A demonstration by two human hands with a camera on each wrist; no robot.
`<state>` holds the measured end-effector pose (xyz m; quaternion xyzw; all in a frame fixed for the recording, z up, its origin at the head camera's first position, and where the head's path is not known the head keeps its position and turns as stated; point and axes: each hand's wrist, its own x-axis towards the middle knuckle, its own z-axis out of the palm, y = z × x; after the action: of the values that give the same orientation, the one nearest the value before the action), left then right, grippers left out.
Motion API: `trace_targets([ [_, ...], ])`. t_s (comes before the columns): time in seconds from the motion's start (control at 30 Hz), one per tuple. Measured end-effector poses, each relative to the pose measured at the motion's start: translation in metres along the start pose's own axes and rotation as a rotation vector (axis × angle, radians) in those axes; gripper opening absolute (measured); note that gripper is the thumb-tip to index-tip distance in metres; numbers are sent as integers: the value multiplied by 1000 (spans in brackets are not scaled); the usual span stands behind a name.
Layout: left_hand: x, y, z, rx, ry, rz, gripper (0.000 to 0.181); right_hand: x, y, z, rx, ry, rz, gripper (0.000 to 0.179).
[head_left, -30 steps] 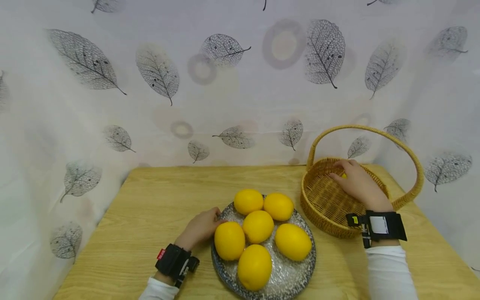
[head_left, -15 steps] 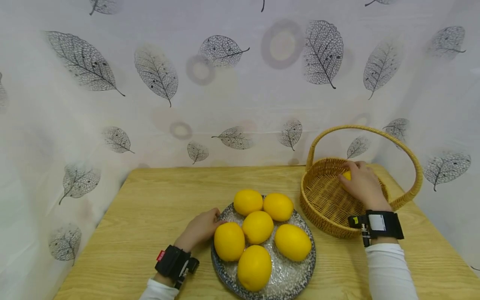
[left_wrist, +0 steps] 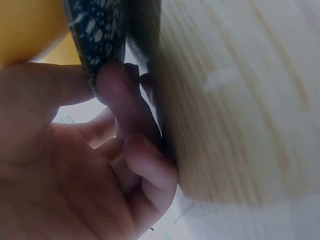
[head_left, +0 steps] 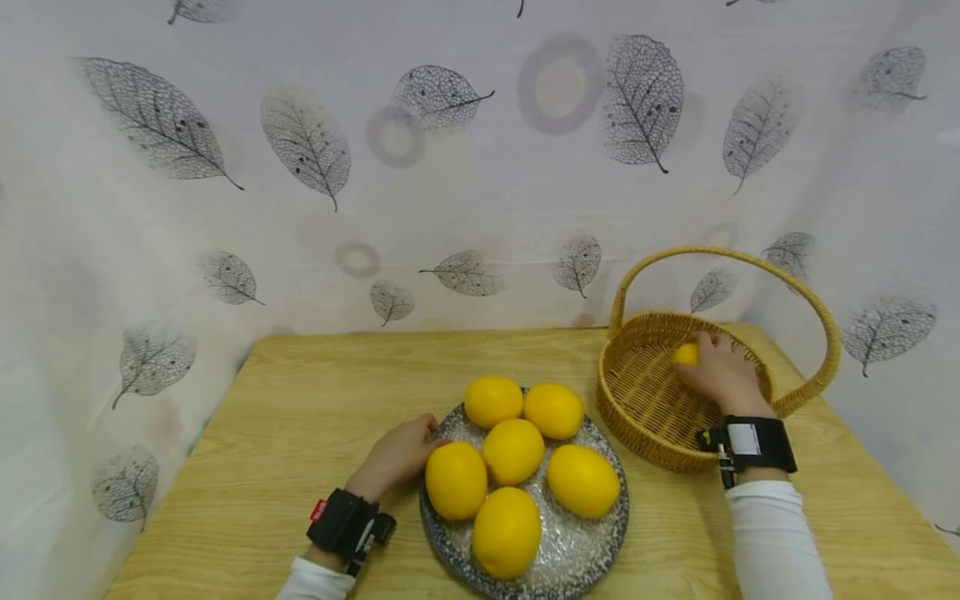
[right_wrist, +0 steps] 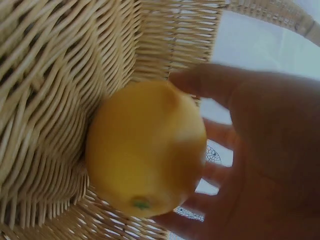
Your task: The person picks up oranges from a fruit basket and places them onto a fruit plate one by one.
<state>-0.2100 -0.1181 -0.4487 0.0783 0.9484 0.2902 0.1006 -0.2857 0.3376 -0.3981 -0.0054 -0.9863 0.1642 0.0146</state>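
Note:
My right hand (head_left: 722,375) is inside the wicker basket (head_left: 633,425), its thumb and fingers around a yellow lemon (head_left: 686,355). In the right wrist view this lemon (right_wrist: 142,145) lies against the woven basket, its green end spot showing; the thumb tip touches its upper side. My left hand (head_left: 397,454) pinches the left rim of a speckled grey plate (head_left: 566,542). Close up in the left wrist view, thumb and index finger meet at the dark plate rim (left_wrist: 100,35), with the other fingers curled below. Several lemons (head_left: 513,451) rest on the plate.
The basket's tall arched handle (head_left: 723,250) rises over the right hand. Both plate and basket stand on a wooden table (head_left: 322,392), the basket just right of the plate. A leaf-patterned cloth (head_left: 480,167) hangs behind the table's far edge.
Inside the basket, my right hand has moved slightly right and nearer, and more of the lemon shows beside its fingers. The left hand keeps its place at the plate rim.

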Motion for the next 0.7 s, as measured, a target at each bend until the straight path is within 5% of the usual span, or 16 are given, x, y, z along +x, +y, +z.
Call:
trace_targets([
  [0.7,0,0,1,3,9,10,24,-2,-2,5,34,-116,7,78],
])
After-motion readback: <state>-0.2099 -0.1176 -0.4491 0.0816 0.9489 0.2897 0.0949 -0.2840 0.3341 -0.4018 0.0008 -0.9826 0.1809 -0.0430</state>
